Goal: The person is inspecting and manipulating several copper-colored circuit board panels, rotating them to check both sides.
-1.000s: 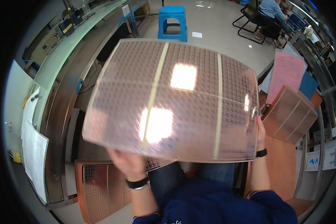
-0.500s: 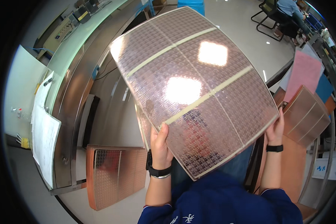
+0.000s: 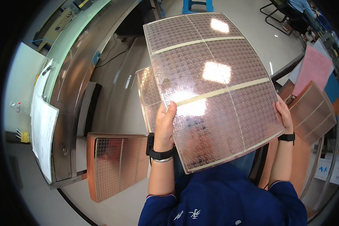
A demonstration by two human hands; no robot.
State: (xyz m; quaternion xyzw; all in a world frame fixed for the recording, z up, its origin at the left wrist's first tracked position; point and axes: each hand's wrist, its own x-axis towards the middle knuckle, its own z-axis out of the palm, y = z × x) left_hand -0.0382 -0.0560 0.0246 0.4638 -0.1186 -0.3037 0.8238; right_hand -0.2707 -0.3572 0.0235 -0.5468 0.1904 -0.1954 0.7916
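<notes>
Held up in front of me is a large, shiny, copper-coloured circuit board panel [image 3: 214, 101], with pale strips across it and a fine repeating pattern. My left hand [image 3: 165, 122] grips its left edge, thumb on the front face and fingers hidden behind. At the right edge, my right hand [image 3: 284, 113] holds it the same way near the lower corner. Bright ceiling-light reflections lie on the face. Partly hidden behind its left side is another similar panel [image 3: 144, 88]. A stack of like panels [image 3: 120, 165] stands on edge at lower left.
More panels [image 3: 313, 109] lean at the right beside pink [image 3: 310, 69] and blue sheets. On the left runs a metal-sided bench [image 3: 69, 98] with white papers [image 3: 45, 132] hanging at its end. A blue stool [image 3: 197, 6] and a seated person [image 3: 303, 9] are farther off.
The panel has turned slightly clockwise, its top edge shifting right and lying more level. Both my hands have moved up with it, still gripping its edges. More of the panel behind now shows.
</notes>
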